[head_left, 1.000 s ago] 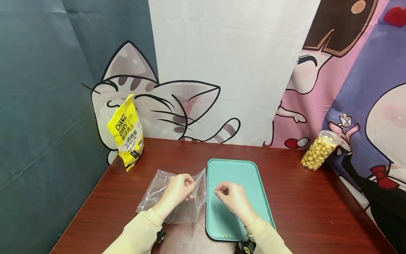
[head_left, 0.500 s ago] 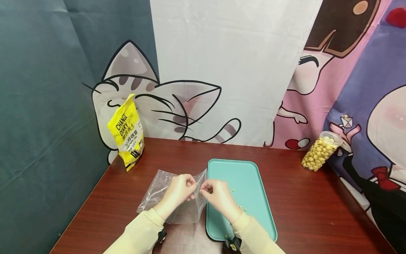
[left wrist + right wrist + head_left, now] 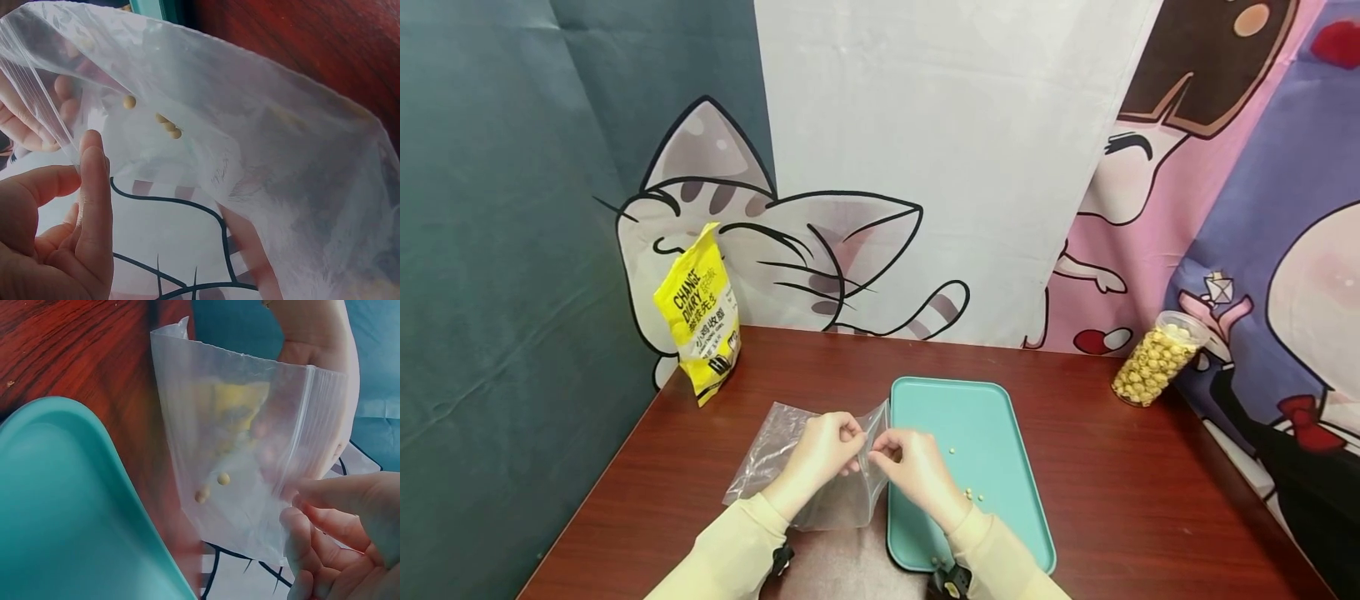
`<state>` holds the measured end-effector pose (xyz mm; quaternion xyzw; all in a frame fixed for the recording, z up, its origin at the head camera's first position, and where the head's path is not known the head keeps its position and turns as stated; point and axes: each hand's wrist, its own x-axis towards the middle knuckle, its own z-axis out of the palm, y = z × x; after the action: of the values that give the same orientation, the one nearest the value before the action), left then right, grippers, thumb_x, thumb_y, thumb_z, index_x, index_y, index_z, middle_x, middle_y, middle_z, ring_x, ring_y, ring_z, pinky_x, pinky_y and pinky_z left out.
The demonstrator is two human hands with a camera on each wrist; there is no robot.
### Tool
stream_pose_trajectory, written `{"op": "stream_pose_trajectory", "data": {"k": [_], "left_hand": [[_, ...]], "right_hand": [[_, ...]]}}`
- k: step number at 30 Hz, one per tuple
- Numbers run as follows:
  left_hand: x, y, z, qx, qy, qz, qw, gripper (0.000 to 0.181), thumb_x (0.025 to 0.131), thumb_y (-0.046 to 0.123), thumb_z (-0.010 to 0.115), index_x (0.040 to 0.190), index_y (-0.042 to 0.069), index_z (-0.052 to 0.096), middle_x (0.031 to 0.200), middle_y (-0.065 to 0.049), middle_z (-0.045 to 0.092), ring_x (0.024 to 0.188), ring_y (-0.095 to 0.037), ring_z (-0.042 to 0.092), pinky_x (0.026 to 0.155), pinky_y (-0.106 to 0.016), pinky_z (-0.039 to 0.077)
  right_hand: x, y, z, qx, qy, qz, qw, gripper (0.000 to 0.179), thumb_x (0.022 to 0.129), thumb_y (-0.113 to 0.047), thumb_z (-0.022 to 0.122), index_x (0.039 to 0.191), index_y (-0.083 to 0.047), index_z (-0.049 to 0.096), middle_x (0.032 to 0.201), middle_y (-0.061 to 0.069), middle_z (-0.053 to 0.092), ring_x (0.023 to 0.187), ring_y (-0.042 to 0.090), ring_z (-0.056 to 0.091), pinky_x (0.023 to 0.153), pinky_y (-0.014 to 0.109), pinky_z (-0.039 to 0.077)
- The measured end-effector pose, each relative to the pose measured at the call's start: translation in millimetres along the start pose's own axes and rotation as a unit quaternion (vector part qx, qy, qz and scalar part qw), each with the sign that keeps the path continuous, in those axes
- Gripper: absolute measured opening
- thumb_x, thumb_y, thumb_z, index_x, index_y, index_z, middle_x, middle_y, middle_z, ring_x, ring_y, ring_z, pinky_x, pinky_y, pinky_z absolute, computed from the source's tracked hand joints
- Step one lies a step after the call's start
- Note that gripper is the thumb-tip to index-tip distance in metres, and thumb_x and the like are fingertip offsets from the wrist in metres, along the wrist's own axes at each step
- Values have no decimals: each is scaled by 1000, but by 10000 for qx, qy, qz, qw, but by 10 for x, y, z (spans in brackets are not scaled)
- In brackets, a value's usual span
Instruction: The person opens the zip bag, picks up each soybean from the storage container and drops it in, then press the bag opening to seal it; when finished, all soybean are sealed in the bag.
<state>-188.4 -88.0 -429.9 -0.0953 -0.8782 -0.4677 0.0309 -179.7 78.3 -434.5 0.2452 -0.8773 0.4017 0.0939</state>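
Observation:
A clear zip-lock bag [image 3: 831,504] stands partly raised on the table, its mouth toward the tray. My left hand [image 3: 829,446] pinches the zip edge between thumb and fingers. Just right of it, my right hand [image 3: 913,467] has thumb and fingertips at the other side of the mouth and pinches the film, as the right wrist view shows. Several small round yellowish soybeans [image 3: 129,102] show through the film in both wrist views, apparently inside the bag. On the teal tray [image 3: 955,408], partly under my right forearm, lie several more soybeans [image 3: 968,493].
A yellow snack bag [image 3: 700,321] stands at the back left of the reddish-brown table [image 3: 820,358]. At the back right, a clear jar of popcorn [image 3: 1157,362] leans against the printed cloth. Cloth backdrops [image 3: 955,167] close off the rear and sides.
My right hand has moved left from over the tray to the bag's mouth and pinches its edge, uncovering soybeans on the tray. My left hand keeps its grip in the same spot.

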Motion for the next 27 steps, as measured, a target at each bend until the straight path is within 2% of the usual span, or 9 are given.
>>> {"op": "stream_pose_trajectory", "data": {"k": [9, 18, 22, 27], "left_hand": [[-16, -6, -11, 57, 30, -31, 10000, 9, 85, 7, 62, 76, 7, 62, 55, 2, 62, 40, -11, 59, 36, -23, 45], [-20, 16, -22, 155, -39, -139, 9998, 10, 86, 9, 62, 77, 8, 61, 55, 2, 62, 40, -13, 59, 36, -22, 45], [-24, 7, -34, 84, -10, -118, 9999, 10, 86, 8, 63, 77, 7, 61, 55, 1, 61, 40, -12, 59, 37, -22, 45], [-26, -6, -43, 39, -24, -87, 10000, 9, 86, 8, 63, 77, 7, 61, 55, 1, 61, 39, -11, 58, 38, -22, 45]], "right_hand": [[-42, -18, -41, 27, 77, 95, 9999, 6, 81, -9, 73, 80, -13, 69, 70, -7, 63, 58, 0, 51, 54, 17, 46], [-132, 39, -130, -189, 449, 138, 9987, 8, 78, -12, 76, 81, -17, 70, 68, -12, 59, 54, 3, 49, 51, 17, 42], [-200, 148, -200, -260, 505, 365, 9977, 9, 77, -12, 77, 81, -15, 70, 66, -13, 57, 54, 0, 47, 52, 18, 42], [-310, 316, -300, -424, 386, 724, 9957, 10, 76, -12, 78, 80, -15, 70, 64, -13, 55, 52, 0, 45, 52, 18, 41]]}}
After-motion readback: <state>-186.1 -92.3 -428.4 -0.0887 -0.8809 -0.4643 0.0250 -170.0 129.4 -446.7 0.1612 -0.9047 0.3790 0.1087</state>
